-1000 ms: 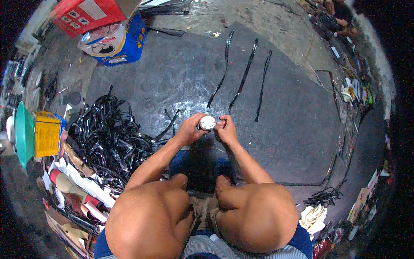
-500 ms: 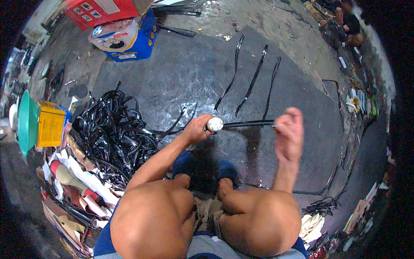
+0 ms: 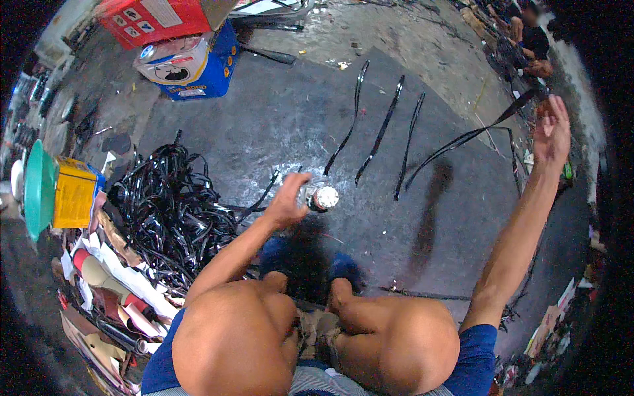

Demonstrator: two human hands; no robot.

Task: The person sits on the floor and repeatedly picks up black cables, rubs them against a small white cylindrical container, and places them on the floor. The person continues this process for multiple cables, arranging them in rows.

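Observation:
My left hand (image 3: pixel 288 203) is beside a small round container with a white top (image 3: pixel 325 197) on the dark sheet, its fingers apart and curved toward it. Reaching far out to the right, my right hand (image 3: pixel 552 135) has a long black strip (image 3: pixel 462 137) at its fingertips. That strip rises from the sheet to the hand, and its grip is partly hidden. Three more shiny black strips (image 3: pixel 381 130) lie roughly parallel on the sheet in front of me. Left of my left hand is a tangled heap of black strips (image 3: pixel 175 204).
A blue box (image 3: pixel 221 63) with a red box (image 3: pixel 162 23) above it stands at the far left. At left are a yellow tin (image 3: pixel 76 201) and a green bowl-like thing (image 3: pixel 41 191). Scraps (image 3: pixel 112 284) lie near my left leg. Another person (image 3: pixel 533 43) sits far right.
My right hand has swung far out to the right and away from me, with the black strip trailing from it. My left hand has opened and drawn back from the container.

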